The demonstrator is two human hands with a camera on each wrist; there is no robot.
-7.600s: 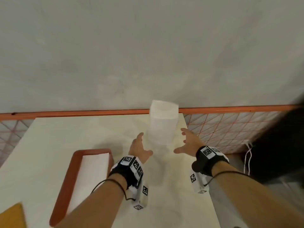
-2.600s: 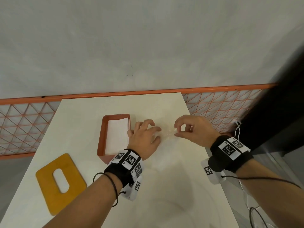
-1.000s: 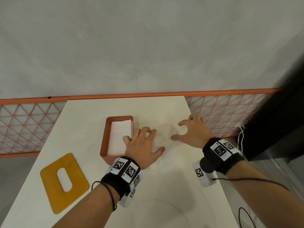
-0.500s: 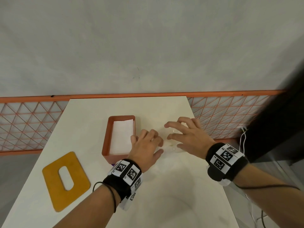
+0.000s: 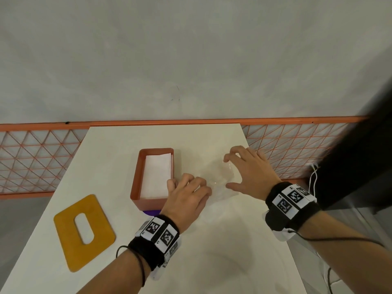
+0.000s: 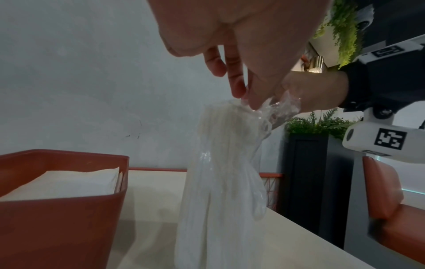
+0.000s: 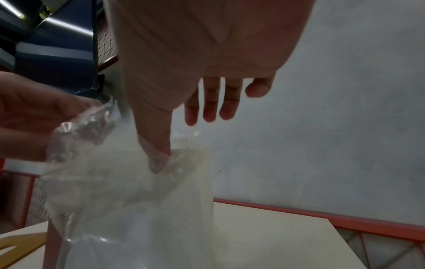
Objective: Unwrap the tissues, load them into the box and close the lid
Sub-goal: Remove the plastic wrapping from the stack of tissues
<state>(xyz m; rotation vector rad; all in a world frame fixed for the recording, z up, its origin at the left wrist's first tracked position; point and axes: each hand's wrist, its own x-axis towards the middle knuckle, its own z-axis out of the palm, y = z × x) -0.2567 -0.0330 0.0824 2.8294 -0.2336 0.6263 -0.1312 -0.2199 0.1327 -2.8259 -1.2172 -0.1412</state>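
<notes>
The orange box [image 5: 135,187] stands open on the white table, with the white tissue stack [image 5: 158,177] inside it. Just right of it my left hand [image 5: 191,187] pinches the bunched top of the clear plastic wrapper [image 6: 220,182], which hangs down to the table. My right hand [image 5: 228,171] is spread over the wrapper's right side. Its thumb [image 7: 158,160] presses into the film while its fingers [image 7: 210,111] stay off it. The yellow lid [image 5: 83,231] with an oval slot lies flat at the front left.
A small purple thing [image 5: 151,212] shows under the box's near end. An orange mesh fence [image 5: 38,158] runs behind and beside the table [image 5: 222,251]. A dark cabinet with plants [image 6: 308,163] stands off to the right.
My right hand has moved right and spread apart from the left hand. My left hand has curled tighter on the wrapper. Earlier the tissues went into the box.
</notes>
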